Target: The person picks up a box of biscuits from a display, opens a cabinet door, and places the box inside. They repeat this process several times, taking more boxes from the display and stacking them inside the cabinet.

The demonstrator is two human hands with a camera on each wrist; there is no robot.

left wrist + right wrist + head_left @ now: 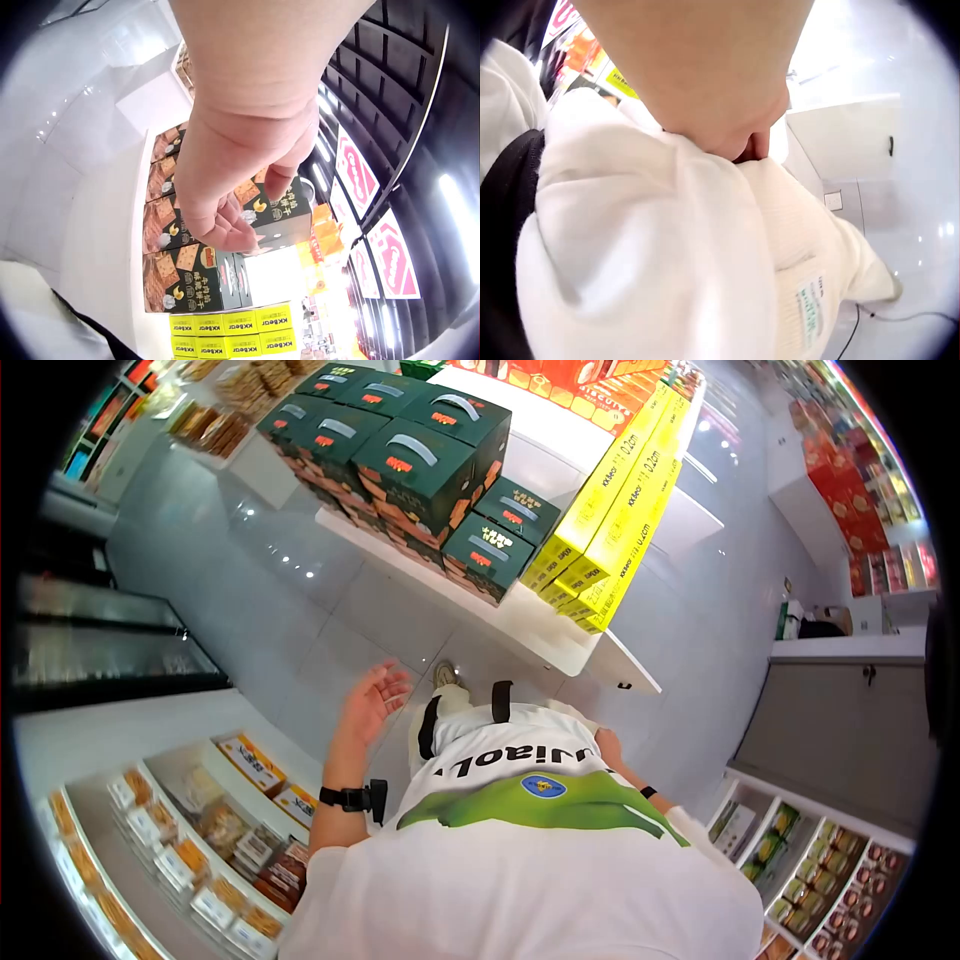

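Observation:
My left hand point(378, 695) is held out in front of me with fingers loosely bent and nothing in them. In the left wrist view, this hand point(232, 161) overlaps dark green cracker boxes point(176, 271) stacked on a white display table. Nearest in the head view are two smaller green boxes point(487, 553) at the table's corner. Down beside my hip is my right hand point(607, 745), close against cream trousers point(795, 225) in the right wrist view. Its fingers are mostly hidden behind the cloth, so I cannot tell whether it holds anything.
Long yellow KKBear boxes point(620, 490) stand along the right of the white table point(545, 635). Larger green handled boxes point(415, 460) fill its left. Low shelves with packaged snacks point(190, 860) flank me on the left, others point(815, 870) on the right. A grey cabinet point(840, 730) stands at right.

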